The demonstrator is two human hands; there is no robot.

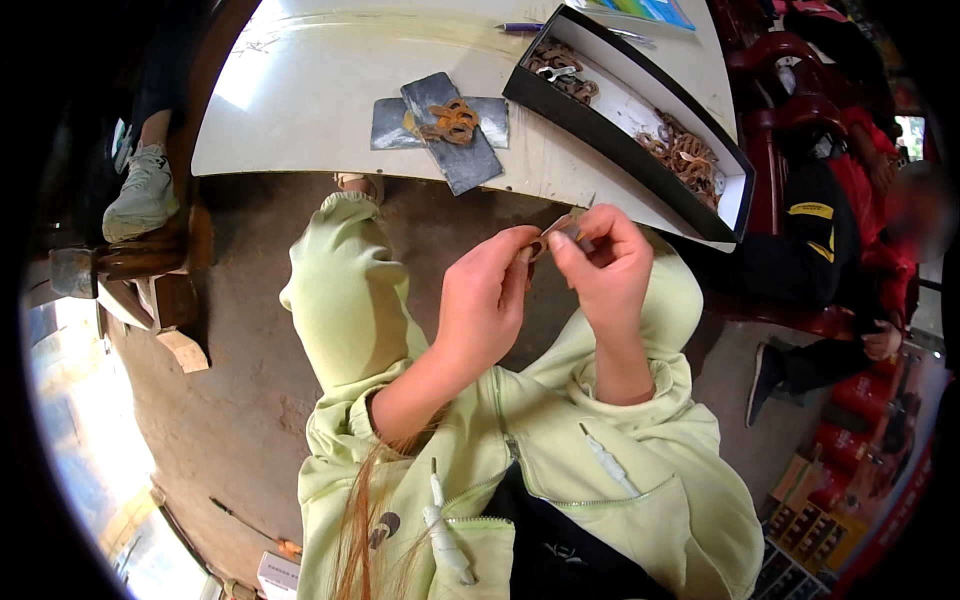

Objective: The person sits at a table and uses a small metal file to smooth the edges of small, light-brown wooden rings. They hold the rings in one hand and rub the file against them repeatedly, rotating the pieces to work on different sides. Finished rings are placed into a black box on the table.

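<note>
My left hand (484, 292) is closed in a pinch on a small brown loop-shaped piece (538, 248), held up in front of the table's near edge. Close against it, my right hand (612, 268) pinches a thin, flat brownish strip (562, 223) that meets the piece between the fingertips. A fine point shows just above the right fingers; its kind is too small to tell. Beyond the hands, two dark grey flat strips (466, 165) lie crossed on the white table (300, 120). On them rests a small heap of orange-brown loops (455, 122).
A long black box (620, 150) with a white inside holds many brown loop-like pieces (685, 155) at the right of the table. A purple pen (520, 27) lies behind it. Another person (860, 220) sits at the right; a person's shoe (143, 195) shows at left.
</note>
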